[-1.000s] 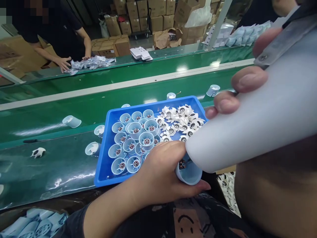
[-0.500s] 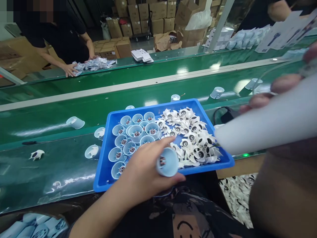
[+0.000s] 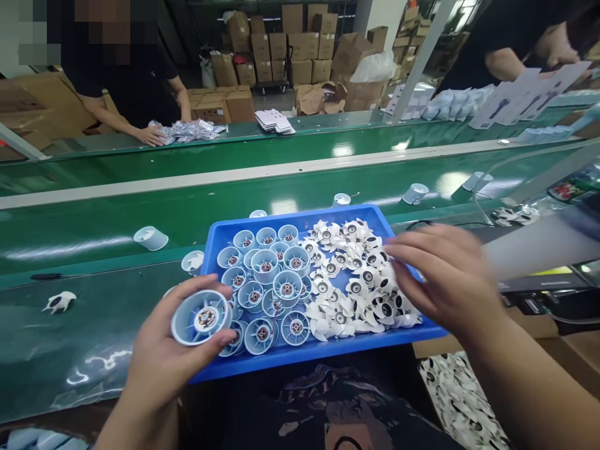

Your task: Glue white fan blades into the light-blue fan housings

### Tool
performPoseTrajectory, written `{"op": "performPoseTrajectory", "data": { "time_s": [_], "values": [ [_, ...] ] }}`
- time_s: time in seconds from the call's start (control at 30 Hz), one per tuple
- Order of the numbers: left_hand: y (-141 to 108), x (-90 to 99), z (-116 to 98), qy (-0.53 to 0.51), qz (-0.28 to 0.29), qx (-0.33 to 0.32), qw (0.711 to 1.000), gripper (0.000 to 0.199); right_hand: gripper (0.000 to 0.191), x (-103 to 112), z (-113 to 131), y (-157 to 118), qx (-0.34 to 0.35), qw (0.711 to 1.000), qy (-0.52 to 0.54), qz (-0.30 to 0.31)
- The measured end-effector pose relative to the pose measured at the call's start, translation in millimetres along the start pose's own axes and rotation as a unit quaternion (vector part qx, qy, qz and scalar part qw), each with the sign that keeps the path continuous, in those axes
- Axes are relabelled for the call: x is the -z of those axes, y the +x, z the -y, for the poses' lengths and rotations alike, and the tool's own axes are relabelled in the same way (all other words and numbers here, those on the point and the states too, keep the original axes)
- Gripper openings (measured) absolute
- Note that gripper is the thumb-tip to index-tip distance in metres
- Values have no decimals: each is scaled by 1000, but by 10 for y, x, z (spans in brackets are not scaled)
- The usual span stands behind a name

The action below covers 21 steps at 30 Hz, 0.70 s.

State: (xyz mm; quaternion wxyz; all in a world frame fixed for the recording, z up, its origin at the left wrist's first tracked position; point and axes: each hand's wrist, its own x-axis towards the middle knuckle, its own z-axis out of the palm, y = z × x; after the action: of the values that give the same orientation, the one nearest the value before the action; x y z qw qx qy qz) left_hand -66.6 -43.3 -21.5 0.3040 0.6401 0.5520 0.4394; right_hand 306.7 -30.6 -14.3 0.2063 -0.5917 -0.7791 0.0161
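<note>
My left hand is wrapped round a light blue fan housing, its open end facing me, with a copper-coloured motor and ribs inside. It is at the left edge of a blue tray. Several like housings fill the tray's left half, some stacked. White fan impellers with dark hubs are heaped in the right half. Over that heap's right edge, my right hand has its fingers stretched out and apart, somewhat blurred. Its fingertips are close to the impellers; contact is unclear.
Loose housings lie on the green conveyor. A single impeller and a screwdriver are at left. More impellers fill a box below right. A blurred pale tube-like shape reaches in from the right. Two people work across the line.
My left hand has carried the housing left and turned its open end towards me. My right hand is now over the impellers. The pale shape has drawn back to the right.
</note>
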Motion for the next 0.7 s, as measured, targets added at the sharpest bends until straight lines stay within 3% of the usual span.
{"op": "performPoseTrajectory", "data": {
  "time_s": [0.13, 0.23, 0.3, 0.4, 0.53, 0.7],
  "values": [
    [-32, -47, -15, 0, 27, -32, 999, 50, 26, -368, -21, 509, 124, 975, -107, 149],
    [-67, 56, 65, 2, 45, -53, 998, 49, 17, -556, -98, 719, 154, 948, -139, 239],
    [-99, 136, 131, 0, 54, -64, 996, 50, 10, -615, -128, 781, 143, 940, -172, 256],
    [-163, 186, 183, 0, 30, -44, 999, 48, 17, -642, -108, 824, 115, 934, -208, 268],
    [-231, 127, 192, -43, -25, 13, 999, 47, 19, -648, 38, 892, 80, 905, -259, 328],
    [-190, 43, 278, -68, -2, 14, 998, 52, 24, -692, 204, 997, 18, 878, -306, 368]
  ]
}}
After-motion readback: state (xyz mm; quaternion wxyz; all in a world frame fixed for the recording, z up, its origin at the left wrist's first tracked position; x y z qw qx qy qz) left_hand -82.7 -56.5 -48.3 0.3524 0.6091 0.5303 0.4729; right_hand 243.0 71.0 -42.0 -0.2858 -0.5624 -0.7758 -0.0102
